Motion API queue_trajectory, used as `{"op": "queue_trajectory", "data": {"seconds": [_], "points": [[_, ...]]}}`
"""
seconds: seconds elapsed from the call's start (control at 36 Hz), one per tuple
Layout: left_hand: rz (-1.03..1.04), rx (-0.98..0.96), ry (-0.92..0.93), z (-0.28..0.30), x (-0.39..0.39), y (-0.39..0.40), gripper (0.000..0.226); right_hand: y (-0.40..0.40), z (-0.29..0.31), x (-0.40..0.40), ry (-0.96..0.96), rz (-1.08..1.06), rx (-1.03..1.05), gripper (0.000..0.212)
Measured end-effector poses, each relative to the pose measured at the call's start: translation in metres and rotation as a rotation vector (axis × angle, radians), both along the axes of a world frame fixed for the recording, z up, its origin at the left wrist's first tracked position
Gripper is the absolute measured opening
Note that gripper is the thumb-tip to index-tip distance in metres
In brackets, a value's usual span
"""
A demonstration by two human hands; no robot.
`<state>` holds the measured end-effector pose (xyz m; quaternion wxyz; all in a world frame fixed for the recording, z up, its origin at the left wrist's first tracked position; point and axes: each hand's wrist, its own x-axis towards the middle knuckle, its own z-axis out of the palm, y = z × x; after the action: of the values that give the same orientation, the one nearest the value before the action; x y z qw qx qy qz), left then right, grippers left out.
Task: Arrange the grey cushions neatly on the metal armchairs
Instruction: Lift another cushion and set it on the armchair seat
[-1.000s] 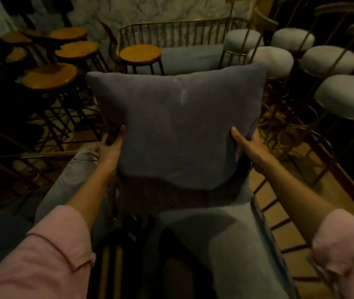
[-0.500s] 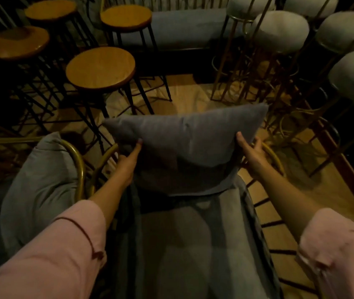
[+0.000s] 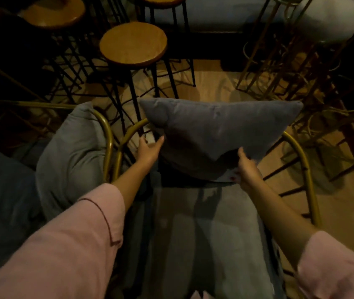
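Note:
A square grey cushion [image 3: 219,132] stands tilted against the back of a gold metal armchair [image 3: 303,169], its lower edge resting on the grey seat cushion [image 3: 204,234]. My left hand [image 3: 149,148] holds its left edge, fingers curled around the side. My right hand [image 3: 246,167] grips its lower right corner from the front. A second gold metal armchair [image 3: 107,134] stands at the left with a lighter grey cushion [image 3: 74,156] leaning in it.
Wooden round stools [image 3: 133,44] on black legs crowd the floor behind the chairs. White padded bar stools [image 3: 331,16] on gold legs stand at the upper right. A grey bench seat [image 3: 215,11] runs along the back. Wooden floor [image 3: 210,83] lies between.
The cushion has come down from chest height to rest against the chair back. My right hand has slid from its right edge to its lower right corner. My view has tipped downward.

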<state>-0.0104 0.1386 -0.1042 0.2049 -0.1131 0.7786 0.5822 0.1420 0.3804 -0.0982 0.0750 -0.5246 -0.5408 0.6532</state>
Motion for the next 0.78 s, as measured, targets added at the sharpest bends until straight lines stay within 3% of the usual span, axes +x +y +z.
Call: {"op": "queue_trajectory", "data": {"seconds": [0.08,0.19,0.28,0.42,0.53,0.61,0.78], "points": [[0.046,-0.097,0.136,0.013,0.026,-0.042,0.068,-0.062,0.003,0.0,-0.015,0.225,-0.113,0.045],[0.199,-0.203,0.233,0.016,0.04,-0.123,0.044,-0.142,0.013,-0.013,-0.121,0.528,-0.22,0.063],[0.322,-0.263,0.206,0.013,0.043,-0.192,0.043,-0.191,0.021,-0.033,-0.145,0.744,-0.146,0.068],[0.462,-0.296,0.013,-0.004,0.046,-0.287,0.051,-0.268,0.031,-0.074,-0.129,0.972,0.082,0.039],[0.439,-0.302,-0.167,-0.052,0.036,-0.354,0.057,-0.326,0.025,-0.109,-0.095,1.067,0.151,0.028],[0.444,-0.303,-0.25,-0.072,0.024,-0.381,0.054,-0.361,0.018,-0.136,-0.037,1.053,0.252,0.049],[0.414,-0.117,-0.449,-0.109,-0.012,-0.415,0.067,-0.403,-0.014,-0.183,-0.034,0.981,0.509,0.058]]}}
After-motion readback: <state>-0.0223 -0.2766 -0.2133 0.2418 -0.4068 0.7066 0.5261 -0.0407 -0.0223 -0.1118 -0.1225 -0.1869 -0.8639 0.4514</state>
